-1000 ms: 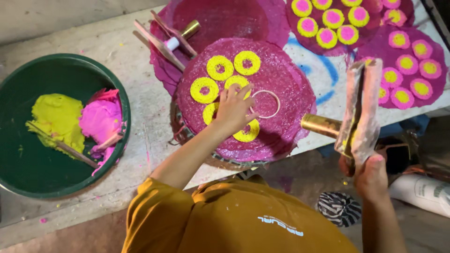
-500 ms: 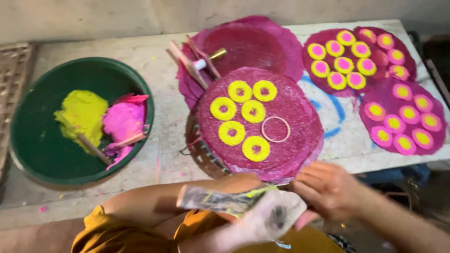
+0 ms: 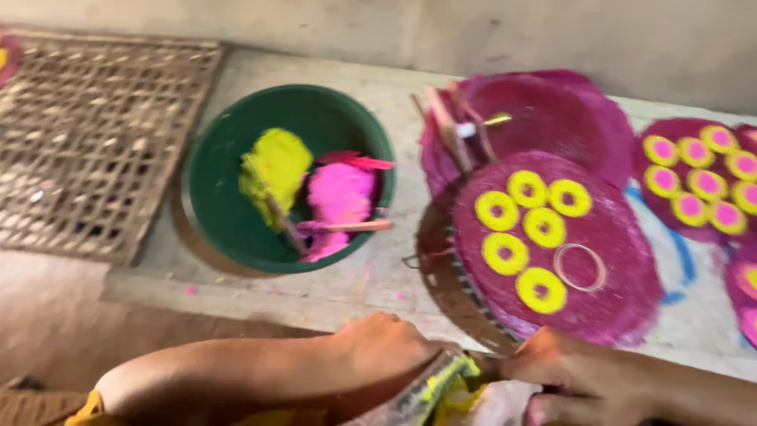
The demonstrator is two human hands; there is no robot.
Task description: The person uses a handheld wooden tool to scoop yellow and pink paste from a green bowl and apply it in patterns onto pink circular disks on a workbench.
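Observation:
My left hand [image 3: 386, 347] and my right hand [image 3: 556, 367] meet at the bottom edge, both gripping a crumpled plastic piping bag [image 3: 434, 386] smeared with yellow paste. Just beyond them a round magenta mat [image 3: 607, 237] lies on a wire rack, carrying several yellow rings [image 3: 528, 237] and one bare ring mould [image 3: 579, 267]. A green bowl [image 3: 221, 197] further left holds a yellow lump [image 3: 272, 170], a pink lump [image 3: 339, 193] and wooden sticks.
A woven bamboo tray [image 3: 95, 142] lies at the far left. Behind the front mat is another magenta mat [image 3: 568, 110] with sticks and a small brass nozzle on it. More mats with yellow-and-pink rings [image 3: 702, 181] sit at the right.
The view has swung left and closer. My left hand left the mat and came down to the bag, which my right hand lowered from the right; both now hold it low.

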